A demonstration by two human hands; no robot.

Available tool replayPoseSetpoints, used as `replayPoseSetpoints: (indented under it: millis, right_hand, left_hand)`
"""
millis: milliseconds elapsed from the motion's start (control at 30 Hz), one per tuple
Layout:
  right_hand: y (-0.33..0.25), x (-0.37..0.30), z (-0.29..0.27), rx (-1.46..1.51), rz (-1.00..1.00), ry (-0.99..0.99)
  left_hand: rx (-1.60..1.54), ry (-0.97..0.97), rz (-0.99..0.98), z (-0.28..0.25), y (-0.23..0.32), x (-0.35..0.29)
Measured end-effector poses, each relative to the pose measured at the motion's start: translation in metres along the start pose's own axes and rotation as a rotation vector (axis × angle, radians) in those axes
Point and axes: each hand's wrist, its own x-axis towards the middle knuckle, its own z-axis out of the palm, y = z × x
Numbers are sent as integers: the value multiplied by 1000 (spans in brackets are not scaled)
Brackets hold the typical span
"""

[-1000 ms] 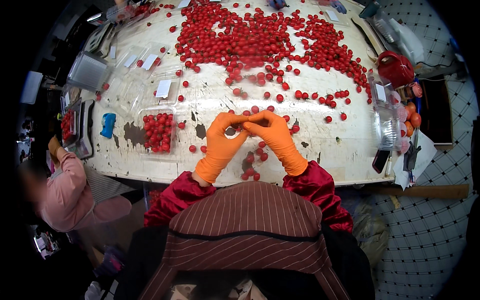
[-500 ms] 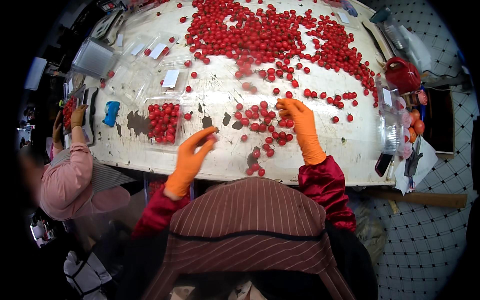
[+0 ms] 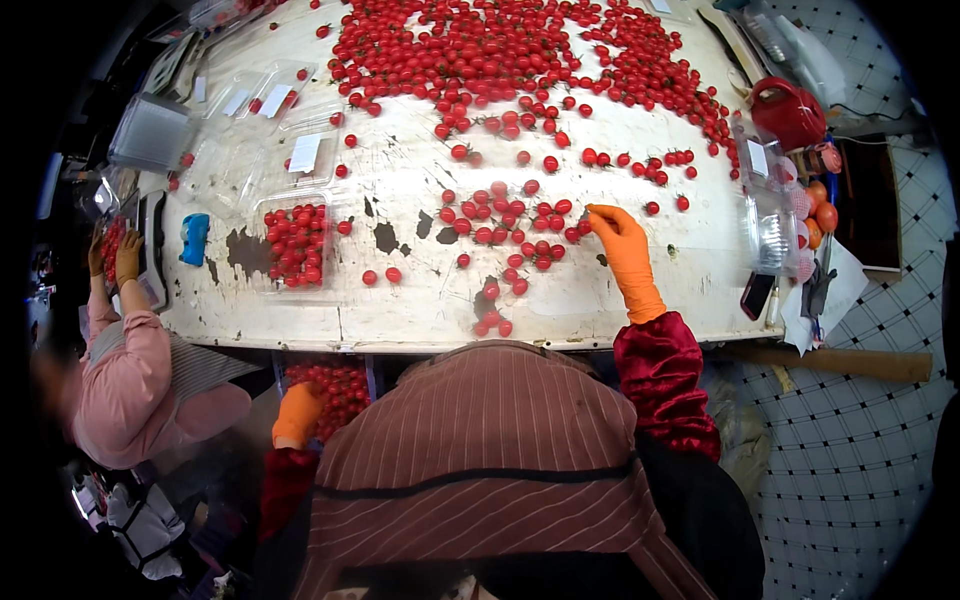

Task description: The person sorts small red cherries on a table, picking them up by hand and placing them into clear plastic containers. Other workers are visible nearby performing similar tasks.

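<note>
Orange glove on the left hand, now down at the crate of tomatoes below the near edge of the worktop, not up over the worktop like half a second ago. Fingertips out of sight, so cannot tell about that grip: spread, pressed together or pinching. Right hand still up by the right end of a small bunch of loose tomatoes. In that grip, fingers close together at the tips, right next to one red tomato; cannot tell whether pinched or only near. So just one hand now at the loose bunch. Farther back, a big red heap. To the left, a clear box with more tomatoes inside.
</note>
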Motion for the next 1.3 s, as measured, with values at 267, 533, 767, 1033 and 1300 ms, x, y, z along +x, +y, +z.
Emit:
replayPoseSetpoints:
  millis: [267, 533, 767, 1033, 1300]
  right_hand:
    - [16, -30, 15, -646, -266, -157]
    - [18, -44, 48, -794, -405, -281]
    - [6, -62, 69, -628, -301, -351]
    - [10, -58, 76, -651, -302, -296]
    - [8, -59, 77, -554, -194, -267]
  left_hand:
    - [-434, 163, 514, -20, 197, 60]
    - [-182, -62, 634, -11, 290, 78]
    - [-358, -172, 620, 7, 336, 69]
    - [-657, -116, 687, 28, 322, 93]
    - [-843, 14, 667, 27, 326, 97]
